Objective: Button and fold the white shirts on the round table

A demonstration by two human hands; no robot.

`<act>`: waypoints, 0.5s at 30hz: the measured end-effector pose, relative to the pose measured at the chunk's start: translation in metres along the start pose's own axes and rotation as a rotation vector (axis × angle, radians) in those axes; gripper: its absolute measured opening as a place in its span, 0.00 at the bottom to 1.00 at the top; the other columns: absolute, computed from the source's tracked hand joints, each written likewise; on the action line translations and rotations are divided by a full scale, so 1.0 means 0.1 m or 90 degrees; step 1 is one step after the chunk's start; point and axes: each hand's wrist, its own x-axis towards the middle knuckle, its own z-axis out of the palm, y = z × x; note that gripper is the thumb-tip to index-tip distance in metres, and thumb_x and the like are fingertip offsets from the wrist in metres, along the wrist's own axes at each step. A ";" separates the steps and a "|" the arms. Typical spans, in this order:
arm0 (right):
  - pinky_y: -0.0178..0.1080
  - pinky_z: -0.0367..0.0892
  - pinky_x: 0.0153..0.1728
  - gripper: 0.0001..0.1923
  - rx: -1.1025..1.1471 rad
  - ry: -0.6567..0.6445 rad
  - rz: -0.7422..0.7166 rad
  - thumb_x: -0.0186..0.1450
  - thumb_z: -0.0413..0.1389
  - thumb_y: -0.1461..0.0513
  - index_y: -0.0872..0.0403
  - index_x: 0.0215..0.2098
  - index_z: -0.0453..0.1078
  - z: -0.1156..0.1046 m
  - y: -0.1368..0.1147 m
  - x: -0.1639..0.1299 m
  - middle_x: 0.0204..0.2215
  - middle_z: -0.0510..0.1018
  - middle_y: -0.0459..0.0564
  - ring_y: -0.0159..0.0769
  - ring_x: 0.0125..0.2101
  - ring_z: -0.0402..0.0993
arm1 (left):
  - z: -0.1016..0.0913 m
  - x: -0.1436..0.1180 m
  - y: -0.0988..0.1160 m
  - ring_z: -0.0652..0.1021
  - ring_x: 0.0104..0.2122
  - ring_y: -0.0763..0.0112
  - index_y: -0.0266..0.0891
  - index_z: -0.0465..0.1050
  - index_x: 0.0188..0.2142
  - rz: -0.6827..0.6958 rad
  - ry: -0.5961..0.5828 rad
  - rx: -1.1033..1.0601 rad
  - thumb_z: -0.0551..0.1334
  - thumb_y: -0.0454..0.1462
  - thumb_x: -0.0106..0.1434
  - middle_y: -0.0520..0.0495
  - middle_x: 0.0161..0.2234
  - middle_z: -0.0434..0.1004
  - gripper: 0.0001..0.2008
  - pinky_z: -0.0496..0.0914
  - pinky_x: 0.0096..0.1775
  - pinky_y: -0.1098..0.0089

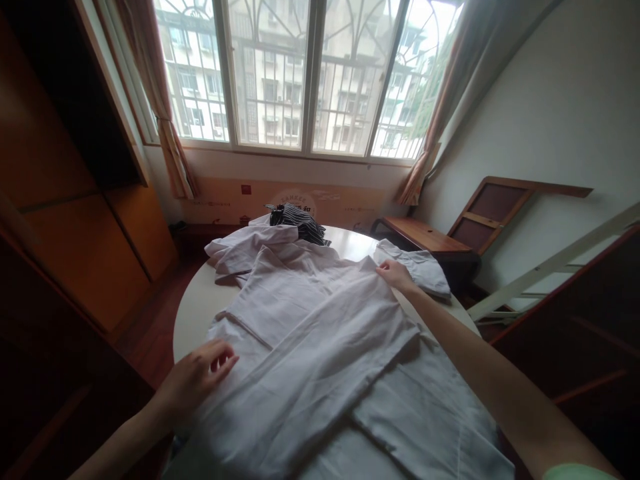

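A large white garment (320,333), which looks like a shirt, lies spread over the round table, with one part folded across it. My right hand (395,275) pinches its far right corner between thumb and fingers. Over the garment's left edge is my left hand (203,373), fingers loosely curled, thumb apart and nothing visible between them. Whether that hand touches the cloth I cannot tell. Beside my right hand lies a folded white garment (420,270). At the table's far side, a black-and-white striped cloth (300,223) is bunched against the white fabric.
The white round table (193,313) stands before a barred window (310,80) with curtains (170,133). An orange-brown cabinet (80,247) is on the left. To the right are a wooden bench (425,235), a tilted wooden panel (493,210) and a pale ladder-like frame (555,267).
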 end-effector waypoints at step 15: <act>0.45 0.63 0.39 0.10 -0.310 -0.171 -0.211 0.55 0.53 0.69 0.59 0.32 0.75 -0.25 -0.36 0.43 0.37 0.75 0.62 0.48 0.41 0.70 | -0.07 -0.33 0.03 0.71 0.39 0.60 0.44 0.71 0.37 -0.120 -0.176 -0.154 0.58 0.56 0.47 0.48 0.33 0.73 0.24 0.67 0.38 0.70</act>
